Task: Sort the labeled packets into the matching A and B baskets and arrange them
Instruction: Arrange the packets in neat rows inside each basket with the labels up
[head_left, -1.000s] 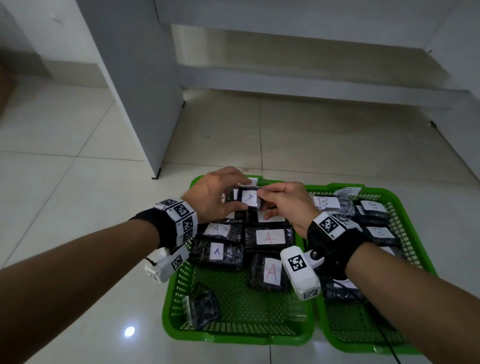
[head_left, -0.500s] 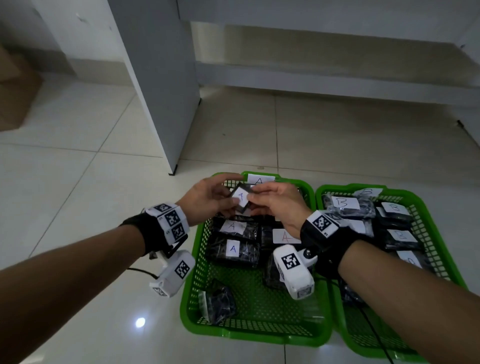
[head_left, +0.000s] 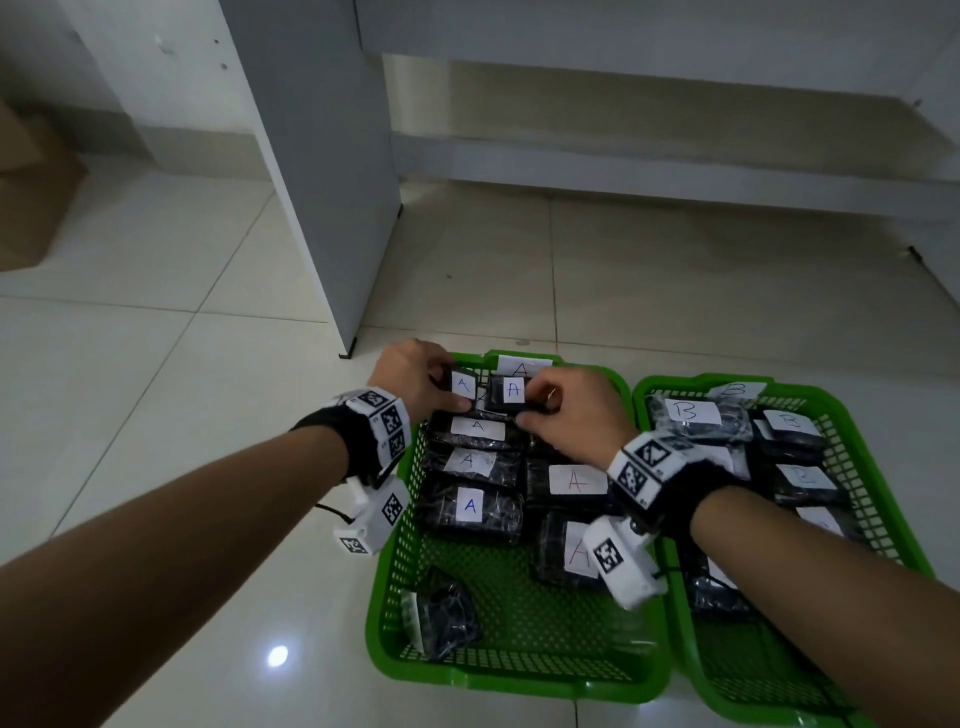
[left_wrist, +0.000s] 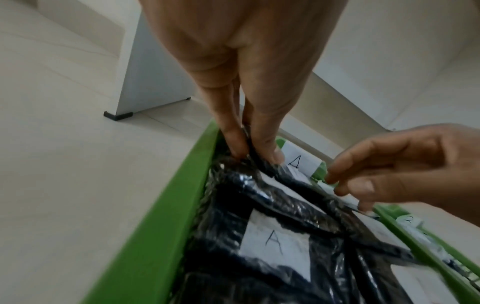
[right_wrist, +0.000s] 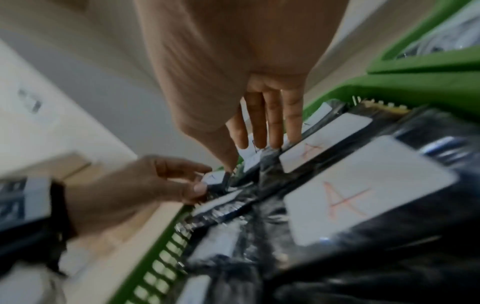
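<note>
Left hand (head_left: 415, 376) and right hand (head_left: 566, 410), 1 packet (head_left: 462, 385) pinched in the first and a 2nd packet (head_left: 511, 391) in the other, now lowered to 12 o'clock of basket A (head_left: 514, 675); arranging nears completion.

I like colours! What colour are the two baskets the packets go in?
Bright green, both baskets; the head view shows it best.

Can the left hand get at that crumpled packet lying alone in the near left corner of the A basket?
Probably yes: the crumpled packet lies uncovered, but the left hand grips another packet.
</note>
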